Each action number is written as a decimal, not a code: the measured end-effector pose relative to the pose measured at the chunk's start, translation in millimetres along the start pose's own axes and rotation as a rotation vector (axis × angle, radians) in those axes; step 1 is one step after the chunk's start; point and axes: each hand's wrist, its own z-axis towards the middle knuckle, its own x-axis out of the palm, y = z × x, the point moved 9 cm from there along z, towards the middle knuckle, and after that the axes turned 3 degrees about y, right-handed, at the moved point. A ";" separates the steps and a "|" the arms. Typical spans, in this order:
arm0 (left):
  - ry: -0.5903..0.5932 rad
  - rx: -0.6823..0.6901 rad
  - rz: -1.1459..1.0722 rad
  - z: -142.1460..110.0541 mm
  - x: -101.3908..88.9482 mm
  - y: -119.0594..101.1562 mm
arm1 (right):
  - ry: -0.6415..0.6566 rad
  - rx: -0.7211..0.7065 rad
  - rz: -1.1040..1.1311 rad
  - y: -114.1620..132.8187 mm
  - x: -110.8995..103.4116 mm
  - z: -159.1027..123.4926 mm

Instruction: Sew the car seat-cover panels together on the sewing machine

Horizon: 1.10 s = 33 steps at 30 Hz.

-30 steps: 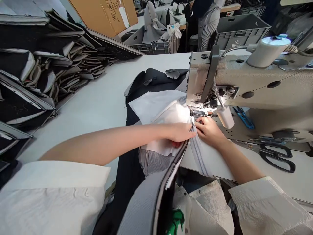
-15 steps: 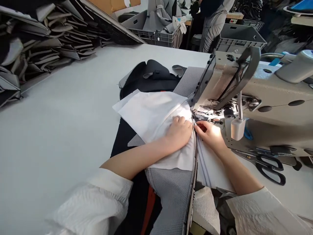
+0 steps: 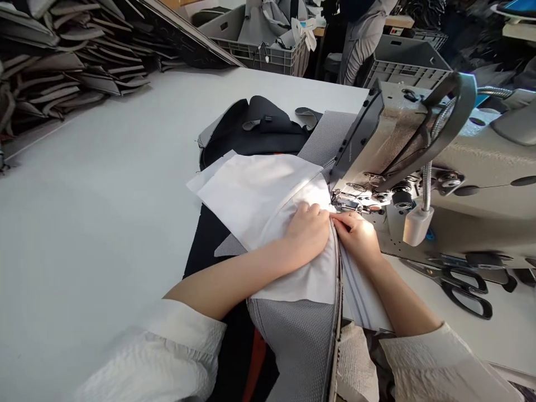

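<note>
A white fabric piece (image 3: 255, 190) lies over a grey mesh and black sewn piece, beside the sewing machine (image 3: 364, 167). My left hand (image 3: 309, 233) rests on the white fabric with its fingers curled together near the edge; its thumb is hidden. Just right of it, my right hand (image 3: 358, 237) pinches the layered edge between thumb and fingertips, right below the lit presser foot (image 3: 349, 202). From there the dark-bound edge (image 3: 337, 312) runs down toward me, along the grey mesh fabric (image 3: 295, 329). Black fabric (image 3: 255, 137) with a strap bunches behind the white piece.
Black-handled scissors (image 3: 467, 287) lie right of my right forearm. Stacked grey and black pieces (image 3: 71, 67) fill the far left of the white table (image 3: 104, 223). Grey crates (image 3: 272, 56) and a person's legs (image 3: 364, 42) are beyond the table.
The view has shifted a little, so the machine sits farther right. My right fingertips have come in against the fabric edge, close to my left hand. The left hand stays on the white fabric.
</note>
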 end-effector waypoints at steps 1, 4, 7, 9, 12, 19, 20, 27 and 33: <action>0.004 0.001 0.006 0.0 0.1 -1.5 | 0.011 -0.008 -0.006 0.2 0.6 -0.6; -0.010 0.000 0.023 4.8 0.5 0.3 | -0.006 -0.019 0.014 -0.9 -0.8 0.7; -0.026 0.004 0.035 12.0 2.1 7.4 | -0.032 0.043 0.039 -8.4 -2.3 5.4; -0.022 0.029 0.032 14.9 3.2 10.7 | -0.035 0.091 0.051 -13.7 -2.4 8.5; -0.010 0.080 0.003 15.1 2.6 12.7 | -0.053 0.113 0.032 -16.1 -4.2 11.3; 0.061 0.126 -0.021 14.6 3.6 11.5 | -0.130 0.179 0.107 -18.8 -7.1 7.9; 0.074 0.124 -0.012 14.5 4.8 10.6 | -0.131 0.156 0.109 -16.5 -6.8 7.4; 0.082 0.112 0.044 20.2 7.2 12.9 | -0.097 -0.084 -0.105 2.5 -4.6 3.6; 0.081 0.144 0.036 34.6 6.3 21.4 | -0.152 -0.172 -0.150 7.4 -8.3 2.8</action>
